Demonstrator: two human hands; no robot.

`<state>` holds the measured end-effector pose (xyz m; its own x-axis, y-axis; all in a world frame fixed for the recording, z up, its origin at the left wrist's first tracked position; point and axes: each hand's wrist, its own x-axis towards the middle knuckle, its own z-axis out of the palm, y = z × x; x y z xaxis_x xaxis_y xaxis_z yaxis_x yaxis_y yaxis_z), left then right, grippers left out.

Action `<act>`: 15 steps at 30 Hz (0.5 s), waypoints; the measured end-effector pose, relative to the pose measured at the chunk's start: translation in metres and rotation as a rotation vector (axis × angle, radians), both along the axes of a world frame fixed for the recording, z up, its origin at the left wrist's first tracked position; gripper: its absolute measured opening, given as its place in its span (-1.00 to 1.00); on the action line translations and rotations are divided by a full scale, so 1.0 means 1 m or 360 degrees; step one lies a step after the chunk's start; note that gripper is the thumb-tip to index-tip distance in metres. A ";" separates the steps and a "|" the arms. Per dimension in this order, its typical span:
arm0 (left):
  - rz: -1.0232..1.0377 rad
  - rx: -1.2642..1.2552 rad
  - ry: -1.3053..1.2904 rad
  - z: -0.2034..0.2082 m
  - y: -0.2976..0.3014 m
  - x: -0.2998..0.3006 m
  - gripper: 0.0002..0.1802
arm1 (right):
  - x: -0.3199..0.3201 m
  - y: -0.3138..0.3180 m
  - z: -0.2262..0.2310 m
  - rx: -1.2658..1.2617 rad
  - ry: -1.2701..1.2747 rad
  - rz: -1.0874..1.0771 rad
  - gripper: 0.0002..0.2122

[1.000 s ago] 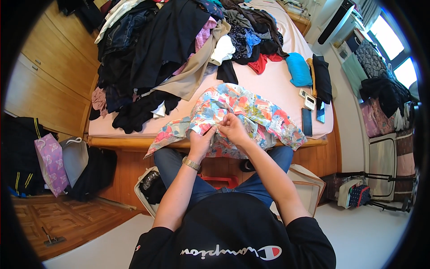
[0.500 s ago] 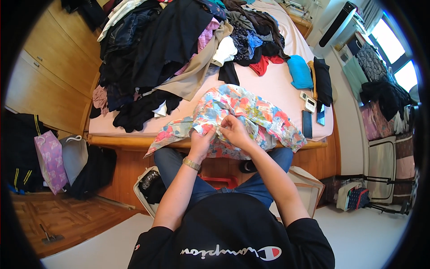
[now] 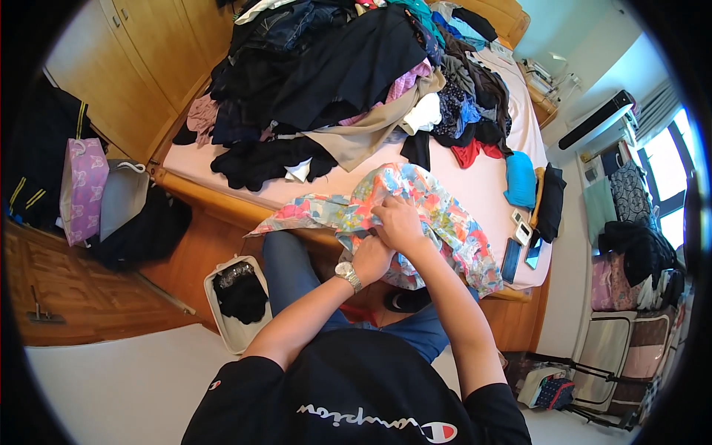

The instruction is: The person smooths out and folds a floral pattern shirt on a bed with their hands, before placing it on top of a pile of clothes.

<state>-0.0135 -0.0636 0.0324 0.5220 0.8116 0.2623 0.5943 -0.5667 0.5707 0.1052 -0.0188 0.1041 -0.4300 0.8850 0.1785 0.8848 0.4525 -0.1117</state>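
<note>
A shirt (image 3: 452,215) with a bright multicoloured print lies over the near edge of the bed, its sleeves spread to the left and right. At its front, my right hand (image 3: 401,225) is closed with the fingertips pinching the cloth. Just below and to the left, my left hand (image 3: 372,259) is also closed on the shirt, and its fingers are partly hidden by the cloth and the right hand. My wrists are close together, with a metal watch (image 3: 348,274) on the left one. The lower part of the shirt hangs over my lap.
A large heap of dark clothes (image 3: 326,74) covers the far bed (image 3: 222,167). On the right lie a blue folded cloth (image 3: 521,179), a remote control (image 3: 523,233) and phones (image 3: 533,254). A white bin (image 3: 215,297) with black items stands by my left leg. A purple bag (image 3: 81,189) is further left.
My view has turned, shifting the bed. My left hand has moved lower along the shirt, and my right hand is now above it with its fingers pressed into the cloth.
</note>
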 end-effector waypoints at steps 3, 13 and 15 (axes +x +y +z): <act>-0.0179 0.0109 -0.0020 0.000 -0.007 -0.003 -0.82 | 0.003 0.010 -0.011 -0.0373 -0.0259 0.0069 -0.76; -0.0330 0.0234 -0.0023 -0.020 -0.024 -0.003 -0.80 | 0.003 0.006 -0.055 -0.0121 -0.0732 0.0481 -0.80; -0.0331 0.0239 -0.0053 -0.016 -0.026 -0.004 -0.80 | 0.005 0.004 -0.059 -0.0297 -0.0460 0.0423 -0.85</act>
<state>-0.0173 -0.0894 0.0163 0.6626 0.6385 0.3915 0.4384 -0.7545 0.4885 0.1105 -0.0145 0.0446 -0.6560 0.7426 -0.1353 0.7473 0.6641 0.0222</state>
